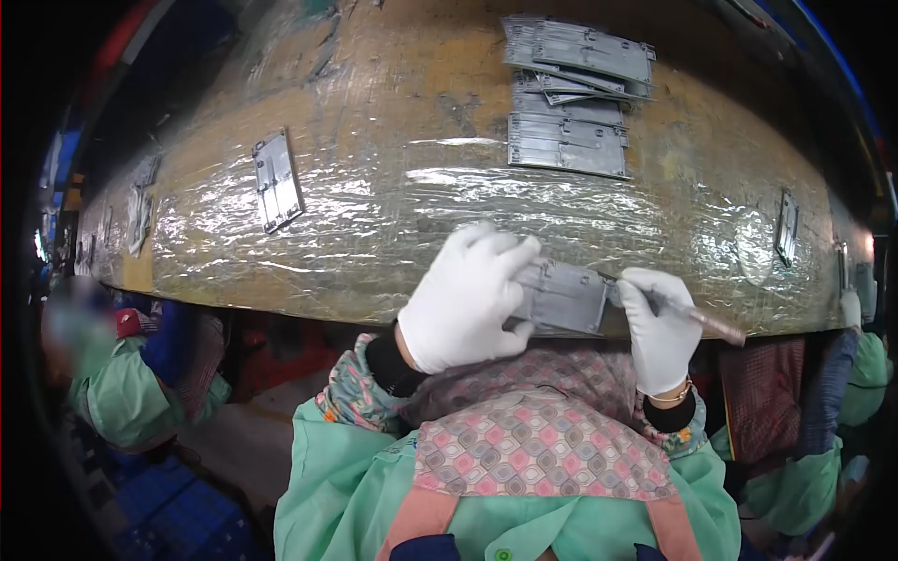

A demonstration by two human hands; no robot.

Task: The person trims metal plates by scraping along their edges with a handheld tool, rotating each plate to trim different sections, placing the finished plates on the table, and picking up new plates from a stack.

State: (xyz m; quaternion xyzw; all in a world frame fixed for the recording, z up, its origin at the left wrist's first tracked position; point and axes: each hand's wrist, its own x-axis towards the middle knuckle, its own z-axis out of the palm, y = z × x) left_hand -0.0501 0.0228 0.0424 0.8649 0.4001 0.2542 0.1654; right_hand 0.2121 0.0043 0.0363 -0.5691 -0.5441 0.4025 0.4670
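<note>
My left hand (470, 304), in a white glove, grips the left end of a thin grey panel (564, 295) at the near edge of the table. The panel has small cutouts and raised details, and its left end is hidden under my fingers. At the panel's right end, my gloved right hand (659, 327) is closed around a slim tool with a brownish, rod-like handle (718, 326). The handle points to the lower right. The tool's tip lies near the panel's right edge and is too small to make out.
A loose stack of similar grey panels (569, 140) lies farther back on the film-covered table (374, 112). Single panels rest at the left (278, 181) and at the far right (787, 227). Co-workers in green sit on the left (131, 393) and right (804, 481).
</note>
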